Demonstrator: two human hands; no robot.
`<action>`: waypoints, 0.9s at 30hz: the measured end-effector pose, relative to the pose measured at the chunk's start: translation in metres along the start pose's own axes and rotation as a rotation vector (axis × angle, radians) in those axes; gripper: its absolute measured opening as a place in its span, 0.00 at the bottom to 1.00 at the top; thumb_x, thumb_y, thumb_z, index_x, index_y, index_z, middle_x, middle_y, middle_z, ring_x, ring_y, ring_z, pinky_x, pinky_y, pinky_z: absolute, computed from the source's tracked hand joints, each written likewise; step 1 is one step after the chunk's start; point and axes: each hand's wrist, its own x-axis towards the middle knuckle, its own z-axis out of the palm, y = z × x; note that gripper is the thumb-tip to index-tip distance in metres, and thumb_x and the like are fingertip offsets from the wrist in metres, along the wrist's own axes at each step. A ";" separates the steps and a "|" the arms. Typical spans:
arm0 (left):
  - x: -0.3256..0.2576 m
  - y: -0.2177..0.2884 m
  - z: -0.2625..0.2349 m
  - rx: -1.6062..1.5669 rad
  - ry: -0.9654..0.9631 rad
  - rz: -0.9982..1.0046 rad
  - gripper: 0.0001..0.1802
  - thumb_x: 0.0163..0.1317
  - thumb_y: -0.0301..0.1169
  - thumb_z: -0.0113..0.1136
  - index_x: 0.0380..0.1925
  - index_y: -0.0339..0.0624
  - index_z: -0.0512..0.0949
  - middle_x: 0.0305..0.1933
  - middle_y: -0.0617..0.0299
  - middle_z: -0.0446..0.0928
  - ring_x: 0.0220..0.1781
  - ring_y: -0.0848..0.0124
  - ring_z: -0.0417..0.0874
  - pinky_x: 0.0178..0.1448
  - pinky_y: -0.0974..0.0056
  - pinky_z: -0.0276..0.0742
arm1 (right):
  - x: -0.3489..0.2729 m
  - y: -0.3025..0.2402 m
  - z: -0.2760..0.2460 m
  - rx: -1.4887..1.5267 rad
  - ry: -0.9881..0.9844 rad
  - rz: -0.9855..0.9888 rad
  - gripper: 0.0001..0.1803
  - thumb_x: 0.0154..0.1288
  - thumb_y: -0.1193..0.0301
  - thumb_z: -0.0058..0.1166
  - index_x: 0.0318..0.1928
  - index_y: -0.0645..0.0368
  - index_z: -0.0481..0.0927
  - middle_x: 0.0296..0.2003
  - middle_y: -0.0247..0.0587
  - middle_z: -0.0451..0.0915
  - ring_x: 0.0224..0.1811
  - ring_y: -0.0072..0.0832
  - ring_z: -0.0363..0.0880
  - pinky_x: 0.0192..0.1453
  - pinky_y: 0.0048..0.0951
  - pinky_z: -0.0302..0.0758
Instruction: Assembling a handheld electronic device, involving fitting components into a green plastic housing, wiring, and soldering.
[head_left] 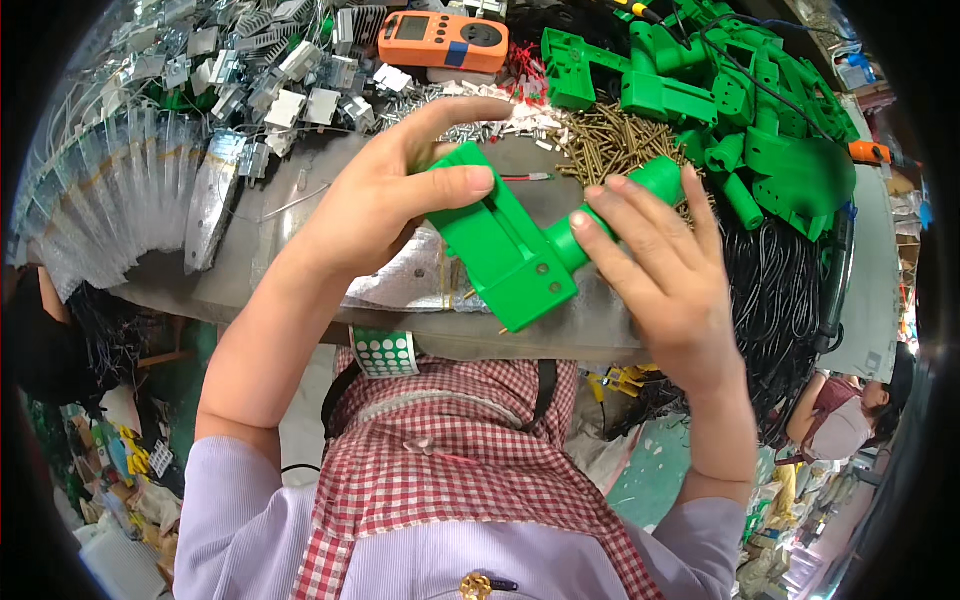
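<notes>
Fingers (455,185) of the left hand (385,205) and right hand (660,265) are closed around a green plastic housing (515,250), held above the tabletop (300,250).

A grey workbench (300,215) carries metal parts (250,70) far left, brass screws (610,140) centre, green housings (760,110) far right.

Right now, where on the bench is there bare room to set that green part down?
Bare grey table lies between the silver foil strips and the left hand. The far edge is crowded: metal clips, brass screws, green housings.
</notes>
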 end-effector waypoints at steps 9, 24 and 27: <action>0.001 -0.034 0.007 -0.060 -0.126 -0.063 0.44 0.61 0.45 0.62 0.69 0.37 0.53 0.51 0.57 0.74 0.53 0.70 0.75 0.54 0.65 0.73 | -0.009 0.014 -0.017 0.103 -0.364 -0.094 0.23 0.49 0.72 0.55 0.50 0.50 0.79 0.42 0.40 0.75 0.49 0.38 0.74 0.54 0.41 0.70; -0.024 -0.063 0.013 1.181 -0.098 0.303 0.36 0.37 0.43 0.75 0.47 0.37 0.73 0.45 0.53 0.75 0.51 0.56 0.74 0.62 0.50 0.62 | -0.047 0.008 0.033 0.183 -0.316 0.247 0.29 0.51 0.75 0.58 0.57 0.53 0.75 0.42 0.42 0.72 0.47 0.40 0.71 0.51 0.40 0.66; -0.025 -0.061 0.010 1.183 -0.118 0.279 0.38 0.36 0.43 0.75 0.48 0.36 0.73 0.45 0.52 0.75 0.49 0.54 0.74 0.59 0.52 0.66 | -0.034 0.010 0.033 0.118 -0.350 0.149 0.28 0.51 0.77 0.52 0.58 0.53 0.75 0.41 0.41 0.73 0.47 0.39 0.71 0.52 0.39 0.66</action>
